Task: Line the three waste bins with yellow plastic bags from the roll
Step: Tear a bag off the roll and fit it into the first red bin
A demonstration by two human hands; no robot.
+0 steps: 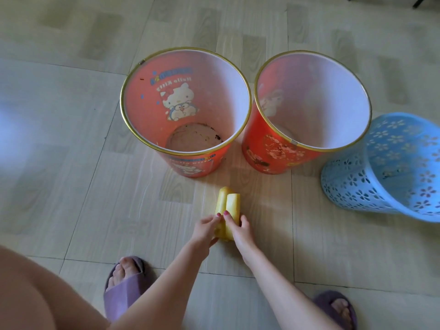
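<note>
At lower centre of the frame, our left hand (206,228) and right hand (240,228) pinch the yellow plastic bag roll (228,206) on the floor; all bins unlined. Next, we judge: tear one bag free.

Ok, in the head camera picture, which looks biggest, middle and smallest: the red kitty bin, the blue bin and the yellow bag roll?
1. Red kitty bin and blue bin: I can't rank these two. The blue one is cut off by the picture's edge and leans in this wide view.
2. Yellow bag roll: clearly smallest, held by both hands.
</note>
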